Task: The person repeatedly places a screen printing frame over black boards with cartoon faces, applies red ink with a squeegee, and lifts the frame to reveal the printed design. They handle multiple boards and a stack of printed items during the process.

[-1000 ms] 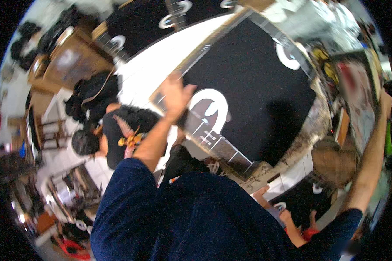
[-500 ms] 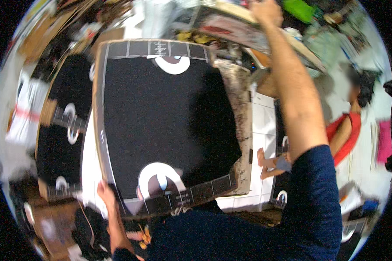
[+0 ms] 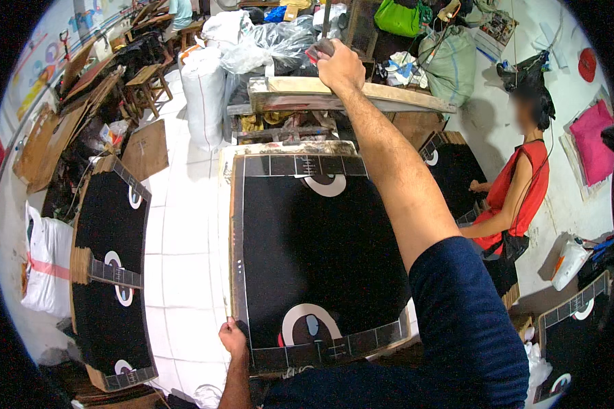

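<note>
My left hand (image 3: 233,335) has its fingers closed on the lower left edge of a large panel (image 3: 320,249). The panel is black, with cream eye-like shapes, grey gridded strips at top and bottom, and a worn board beneath it. My right hand (image 3: 340,67) is raised at the top centre, closed on a small dark grey and red object (image 3: 318,52) that I cannot make out. Just below that hand, a long wooden-edged frame (image 3: 409,97) lies crosswise beyond the panel, partly behind my right forearm.
Stacks of black printed boards (image 3: 109,221) line the left, with more at right. A person in a red sleeveless top (image 3: 525,191) is at the right; another (image 3: 181,15) is at the back left. White and clear sacks (image 3: 205,92), wooden stools (image 3: 147,92) and a green bag (image 3: 396,15) crowd the back.
My view has swung round, so the frame now lies crosswise ahead. My right hand has moved inward and holds the small object above it. My left hand stays at the panel's edge.
</note>
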Demonstrator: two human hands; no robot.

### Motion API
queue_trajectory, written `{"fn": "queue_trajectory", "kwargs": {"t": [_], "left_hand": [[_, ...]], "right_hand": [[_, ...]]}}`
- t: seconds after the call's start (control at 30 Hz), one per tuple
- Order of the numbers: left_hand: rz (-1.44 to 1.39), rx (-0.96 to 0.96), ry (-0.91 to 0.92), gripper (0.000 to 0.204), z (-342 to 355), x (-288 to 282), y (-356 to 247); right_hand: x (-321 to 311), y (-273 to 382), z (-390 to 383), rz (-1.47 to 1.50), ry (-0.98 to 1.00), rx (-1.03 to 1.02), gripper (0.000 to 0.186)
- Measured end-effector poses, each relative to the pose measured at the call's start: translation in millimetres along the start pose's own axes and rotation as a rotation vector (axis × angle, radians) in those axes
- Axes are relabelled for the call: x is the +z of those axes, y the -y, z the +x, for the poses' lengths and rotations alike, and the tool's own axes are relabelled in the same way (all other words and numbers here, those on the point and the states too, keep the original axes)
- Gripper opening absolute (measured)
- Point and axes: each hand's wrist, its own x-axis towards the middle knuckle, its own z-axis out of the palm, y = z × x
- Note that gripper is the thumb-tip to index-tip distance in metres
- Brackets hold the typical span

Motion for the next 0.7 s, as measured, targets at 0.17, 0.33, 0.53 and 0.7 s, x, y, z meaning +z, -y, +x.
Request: {"fn": "queue_trajectory", "kwargs": {"t": [0.17,0.33,0.53,0.7], "left_hand": [[-0.056,0.1,-0.069,0.05,-9.1,-33.2,14.7],[0.124,0.109,-0.053,0.046,3.2,-54.9,-3.2],[0.304,0.129,0.098,0.07,10.0,-63.0,-46.4],[0.526,0.106,0.196,0.072,9.4,-64.1,-59.3]], "right_hand": [[3.9,-3.2,4.4,0.004,0.019,-0.013,0.036],[10.2,-6.0,17.2,-0.045,-0.016,-0.05,0.034],[-0.3,9.9,28.7,0.059,0.002,-0.006,0.04],[-6.3,17.2,37.0,0.071,0.026,0.004,0.04]]}}
